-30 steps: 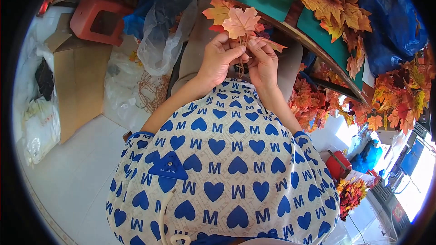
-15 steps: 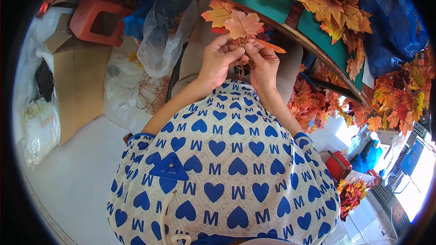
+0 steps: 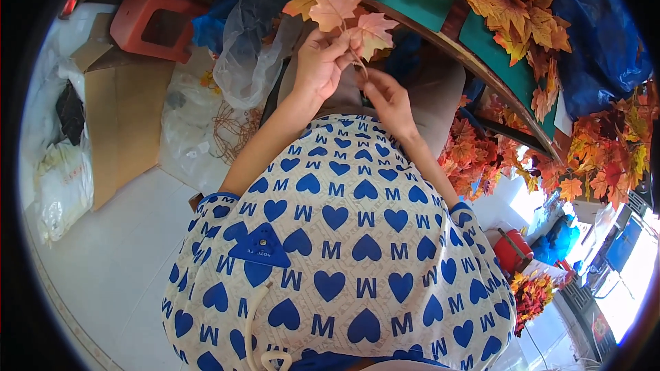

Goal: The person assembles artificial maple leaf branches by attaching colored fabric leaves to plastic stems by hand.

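Between the fingers of my left hand is a small spray of artificial maple leaves, pale peach and orange, fanning out above the hand. One peach leaf hangs off to the right of my left fingertips. The thin brown stem runs down from the left fingers to my right hand, whose thumb and fingertips pinch its lower end. Both hands are over my lap, just short of the table edge. The left fingers partly hide where the stems meet.
The green table with a wooden edge curves across the top, bearing heaped autumn leaves. A blue plastic bag is at right. On the left are a red stool, a cardboard box, a clear bag and tangled brown strands.
My left hand has moved up and slightly left with the leaves. The right hand has drawn lower and away from it, and the leaves have turned and spread apart.
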Demonstrator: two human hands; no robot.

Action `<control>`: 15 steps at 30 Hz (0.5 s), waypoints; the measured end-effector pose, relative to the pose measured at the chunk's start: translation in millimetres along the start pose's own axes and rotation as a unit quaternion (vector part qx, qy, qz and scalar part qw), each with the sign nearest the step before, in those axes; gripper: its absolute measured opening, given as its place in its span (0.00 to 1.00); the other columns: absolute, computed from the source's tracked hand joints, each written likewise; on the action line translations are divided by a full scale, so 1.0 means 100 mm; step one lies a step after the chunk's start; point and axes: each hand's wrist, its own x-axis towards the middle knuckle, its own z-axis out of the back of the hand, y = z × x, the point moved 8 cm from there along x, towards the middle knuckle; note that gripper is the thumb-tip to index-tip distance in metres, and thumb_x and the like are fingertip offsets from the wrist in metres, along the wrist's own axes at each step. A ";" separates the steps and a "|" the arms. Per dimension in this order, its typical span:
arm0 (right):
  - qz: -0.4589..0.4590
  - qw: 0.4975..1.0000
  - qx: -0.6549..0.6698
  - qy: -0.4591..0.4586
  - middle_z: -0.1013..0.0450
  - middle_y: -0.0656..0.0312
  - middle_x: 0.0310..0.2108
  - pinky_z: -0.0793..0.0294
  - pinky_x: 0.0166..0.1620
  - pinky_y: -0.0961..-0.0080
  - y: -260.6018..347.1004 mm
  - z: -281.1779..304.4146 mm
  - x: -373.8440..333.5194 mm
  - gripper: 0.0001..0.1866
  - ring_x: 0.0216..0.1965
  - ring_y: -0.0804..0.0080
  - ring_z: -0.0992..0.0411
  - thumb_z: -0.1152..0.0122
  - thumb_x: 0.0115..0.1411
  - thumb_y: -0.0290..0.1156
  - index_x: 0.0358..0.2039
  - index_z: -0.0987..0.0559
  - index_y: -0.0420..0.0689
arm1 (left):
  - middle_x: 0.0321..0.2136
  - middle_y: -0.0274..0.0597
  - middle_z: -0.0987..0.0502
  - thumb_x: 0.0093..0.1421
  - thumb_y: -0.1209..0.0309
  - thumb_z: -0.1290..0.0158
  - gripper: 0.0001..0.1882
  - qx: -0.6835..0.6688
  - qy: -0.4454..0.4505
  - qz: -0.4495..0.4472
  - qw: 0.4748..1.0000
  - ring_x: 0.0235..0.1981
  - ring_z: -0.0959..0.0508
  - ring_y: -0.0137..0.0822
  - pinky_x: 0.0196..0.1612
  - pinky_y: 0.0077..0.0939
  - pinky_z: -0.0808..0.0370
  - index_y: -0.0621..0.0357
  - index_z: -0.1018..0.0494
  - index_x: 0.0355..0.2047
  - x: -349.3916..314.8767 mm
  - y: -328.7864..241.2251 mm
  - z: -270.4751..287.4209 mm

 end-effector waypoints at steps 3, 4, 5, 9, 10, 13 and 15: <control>-0.004 0.997 0.009 0.077 0.27 0.61 0.30 0.29 0.40 0.84 -0.03 -0.11 -0.08 0.12 0.32 0.79 0.29 0.54 0.64 0.25 0.45 0.28 0.33 | 0.33 0.44 0.26 0.57 0.76 0.47 0.09 -0.012 -0.003 0.022 1.000 0.35 0.23 0.34 0.41 0.27 0.23 0.63 0.34 0.37 0.05 -0.02 0.00; -0.002 0.997 0.009 0.076 0.27 0.61 0.30 0.29 0.40 0.84 -0.03 -0.10 -0.06 0.12 0.32 0.79 0.29 0.54 0.64 0.25 0.45 0.28 0.33 | 0.33 0.44 0.26 0.57 0.76 0.47 0.09 -0.011 -0.001 0.022 1.000 0.35 0.23 0.34 0.41 0.27 0.23 0.63 0.34 0.37 0.02 -0.01 0.00; 0.016 0.998 0.011 0.054 0.27 0.62 0.28 0.29 0.39 0.84 0.01 -0.05 -0.04 0.12 0.31 0.80 0.30 0.54 0.64 0.25 0.44 0.28 0.33 | 0.33 0.42 0.26 0.57 0.76 0.46 0.11 0.003 -0.025 0.023 0.999 0.35 0.23 0.33 0.42 0.25 0.24 0.63 0.34 0.39 0.00 0.02 0.08; 0.031 0.998 0.029 0.036 0.29 0.64 0.26 0.30 0.36 0.86 0.03 -0.06 0.01 0.10 0.28 0.81 0.32 0.55 0.64 0.24 0.41 0.27 0.34 | 0.34 0.36 0.27 0.58 0.72 0.47 0.11 0.045 -0.083 0.061 0.994 0.32 0.26 0.27 0.37 0.20 0.28 0.61 0.31 0.41 -0.23 0.17 0.34; 0.022 0.997 0.053 0.043 0.29 0.65 0.25 0.30 0.35 0.86 0.03 -0.09 -0.01 0.10 0.27 0.82 0.32 0.55 0.64 0.24 0.40 0.26 0.34 | 0.34 0.36 0.27 0.59 0.71 0.48 0.10 0.036 -0.045 0.122 0.991 0.32 0.26 0.27 0.36 0.20 0.29 0.61 0.30 0.40 -0.29 0.25 0.28; -0.020 0.992 0.103 0.071 0.30 0.65 0.24 0.31 0.33 0.85 0.02 -0.15 -0.04 0.10 0.26 0.81 0.33 0.56 0.64 0.25 0.39 0.26 0.35 | 0.33 0.37 0.26 0.61 0.67 0.50 0.14 -0.008 0.086 0.186 0.979 0.26 0.29 0.26 0.32 0.18 0.29 0.63 0.30 0.44 -0.39 0.34 -0.14; -0.029 0.987 0.134 0.087 0.30 0.64 0.23 0.31 0.32 0.85 0.03 -0.18 -0.05 0.10 0.25 0.80 0.34 0.56 0.65 0.26 0.39 0.26 0.36 | 0.33 0.38 0.26 0.61 0.68 0.50 0.15 0.016 0.077 0.168 0.983 0.25 0.30 0.25 0.30 0.18 0.29 0.63 0.30 0.45 -0.34 0.32 -0.15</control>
